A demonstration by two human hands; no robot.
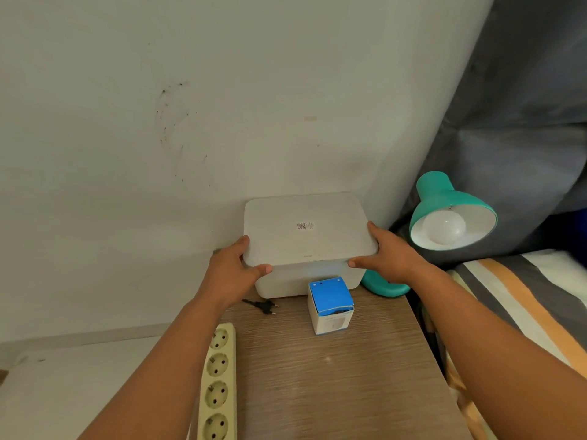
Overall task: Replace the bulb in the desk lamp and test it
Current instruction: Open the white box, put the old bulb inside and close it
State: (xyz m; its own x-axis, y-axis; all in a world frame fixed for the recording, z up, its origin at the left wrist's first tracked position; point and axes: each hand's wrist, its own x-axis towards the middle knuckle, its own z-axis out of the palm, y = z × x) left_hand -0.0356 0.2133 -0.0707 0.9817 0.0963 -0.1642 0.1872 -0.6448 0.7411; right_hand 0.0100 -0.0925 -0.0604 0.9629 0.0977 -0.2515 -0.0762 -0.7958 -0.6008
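Your left hand [233,274] grips the left front corner of the white box's lid [306,228], thumb along the front edge and fingers curled against the side. Your right hand [389,257] does the same at the right front corner, thumb pointing inward along the front edge, fingers laid on the lid's right side. Both hands are closed on the lid, which sits on the box [298,282]; whether it is lifted at all you cannot tell from here. The box stands at the back of the wooden surface [333,382], against the wall [222,90]. Just in front of the box, near its right half, stands a small blue-and-white carton [330,304], upright and apart from your hands. In front of the box's left corner, under your left wrist, lies a black plug [263,305], unplugged. Farther forward from the box, along the surface's left edge, runs a cream power strip [218,385] with its sockets free. Right of the box stands the teal lamp [451,208], its base [382,289] just beside the box's right corner behind your right wrist, its shade tilted toward you with a white bulb [444,228] seated in it, unlit. Right of the lamp lies a bed with striped bedding [521,300] and a grey cover [524,122] behind.
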